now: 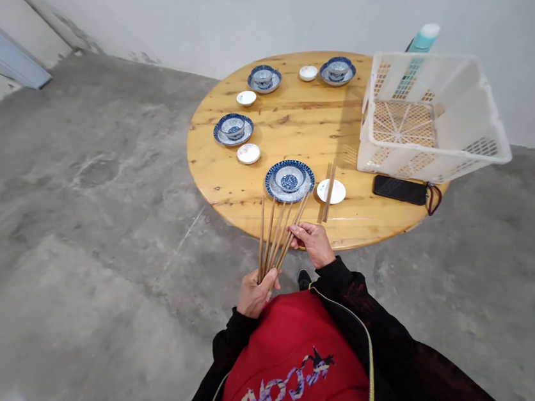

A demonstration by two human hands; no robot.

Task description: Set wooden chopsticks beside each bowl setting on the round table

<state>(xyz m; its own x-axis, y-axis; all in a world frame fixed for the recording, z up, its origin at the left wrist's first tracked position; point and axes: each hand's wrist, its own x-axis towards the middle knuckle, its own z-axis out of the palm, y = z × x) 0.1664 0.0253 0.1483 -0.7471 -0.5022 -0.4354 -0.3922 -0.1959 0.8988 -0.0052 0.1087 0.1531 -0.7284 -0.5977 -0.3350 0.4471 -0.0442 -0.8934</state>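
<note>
With our left hand [254,295] we grip the fanned wooden chopsticks [269,236] on our side of the nearest blue-rimmed plate [270,178], lengthwise towards it; our right hand [315,243], closer to this plate, pinches the rightmost ones.

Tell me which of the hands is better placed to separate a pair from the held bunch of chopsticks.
Probably the right hand: it reaches the rightmost chopsticks partway up, while the left hand is occupied gripping the bunch near its lower ends.

Even indoor light, soft shadow beside the white basket [400,161], faint glare on the table [276,124] — edges stretched
</note>
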